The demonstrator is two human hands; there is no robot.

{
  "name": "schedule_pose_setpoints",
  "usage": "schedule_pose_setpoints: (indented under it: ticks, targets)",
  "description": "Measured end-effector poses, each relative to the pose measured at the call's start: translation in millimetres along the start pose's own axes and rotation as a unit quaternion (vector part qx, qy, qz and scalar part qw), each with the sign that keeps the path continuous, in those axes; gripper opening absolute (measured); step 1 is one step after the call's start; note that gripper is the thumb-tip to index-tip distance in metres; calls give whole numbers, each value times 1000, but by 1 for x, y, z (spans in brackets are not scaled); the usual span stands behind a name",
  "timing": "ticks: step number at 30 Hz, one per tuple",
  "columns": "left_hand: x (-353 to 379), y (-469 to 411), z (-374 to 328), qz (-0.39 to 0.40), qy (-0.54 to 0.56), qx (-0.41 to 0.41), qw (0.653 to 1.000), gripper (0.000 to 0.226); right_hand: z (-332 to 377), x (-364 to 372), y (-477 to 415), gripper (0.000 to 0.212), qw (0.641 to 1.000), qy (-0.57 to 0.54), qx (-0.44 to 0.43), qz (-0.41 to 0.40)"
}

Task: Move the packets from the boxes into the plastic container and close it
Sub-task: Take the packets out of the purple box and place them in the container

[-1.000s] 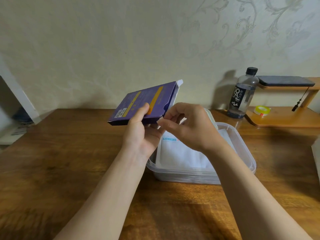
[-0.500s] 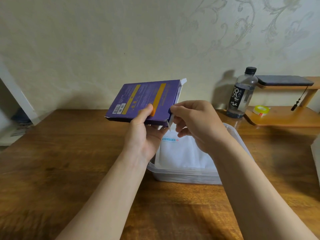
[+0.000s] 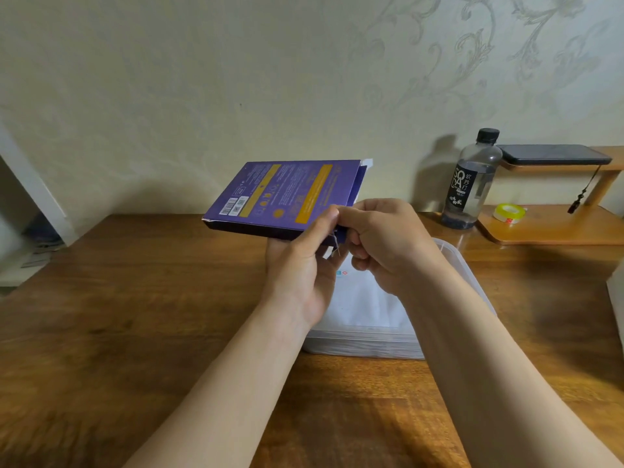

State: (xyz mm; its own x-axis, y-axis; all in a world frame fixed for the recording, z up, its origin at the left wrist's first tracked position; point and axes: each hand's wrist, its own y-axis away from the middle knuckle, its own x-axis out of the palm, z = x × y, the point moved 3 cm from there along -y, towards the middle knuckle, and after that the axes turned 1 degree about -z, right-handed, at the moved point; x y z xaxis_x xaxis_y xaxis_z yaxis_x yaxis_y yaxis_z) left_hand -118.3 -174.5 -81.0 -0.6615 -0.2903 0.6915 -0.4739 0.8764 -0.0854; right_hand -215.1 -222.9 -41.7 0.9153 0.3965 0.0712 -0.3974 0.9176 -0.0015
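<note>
A flat purple box (image 3: 283, 194) with yellow stripes is held in the air above the wooden table, its open end to the right. My left hand (image 3: 304, 265) grips its near edge, thumb on top. My right hand (image 3: 381, 241) has its fingers curled at the box's open corner and pinches its flap there. Below both hands stands a clear plastic container (image 3: 472, 282) without a lid on it, with white packets (image 3: 364, 302) lying inside. My hands and arms hide much of the container.
A water bottle (image 3: 472, 184) stands at the back right beside a low wooden shelf (image 3: 553, 228) that carries a roll of yellow tape (image 3: 510, 212) and a dark phone (image 3: 553, 155). The wall is close behind the table (image 3: 135, 315).
The box has tilted flatter and shifted slightly. My right hand has moved up to the box's open corner and closed its fingers there.
</note>
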Motion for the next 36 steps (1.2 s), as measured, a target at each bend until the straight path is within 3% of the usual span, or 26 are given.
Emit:
schedule_pose_setpoints:
  ticks: [4,14,21,24,26,28,30,31,33,36]
  targets:
    - [6,4,-3,0,1,-16,1000,62,-1,-5,0,40,1000,-2,5,-2]
    - [-3,-4,-12,-122,-11,-50,991,25,-5,-5,-1,43,999,-10,31,0]
    - [-11,-11,-22,-166,44,-66,983,22,2,-23,-5,48,999,-11,39,-2]
    - [-14,-13,-23,-164,40,-65,984,24,8,-36,-5,32,997,70,30,-1]
    - [-16,-14,-21,-161,37,-73,984,24,10,-48,-9,12,986,153,-16,-61]
    - [-18,-15,-19,-157,41,-89,983,24,12,-56,-12,38,959,238,-110,-112]
    - [-18,-15,-18,-149,42,-101,983,22,11,-53,-11,67,910,349,-208,-84]
    - [-17,-15,-18,-143,41,-103,983,20,9,-49,-11,72,888,389,-237,-62]
    - [-16,-14,-17,-133,41,-105,985,18,4,-45,-13,63,859,426,-280,-55]
    - [-16,-16,-17,-132,39,-104,985,16,4,-42,-13,35,842,420,-329,-78]
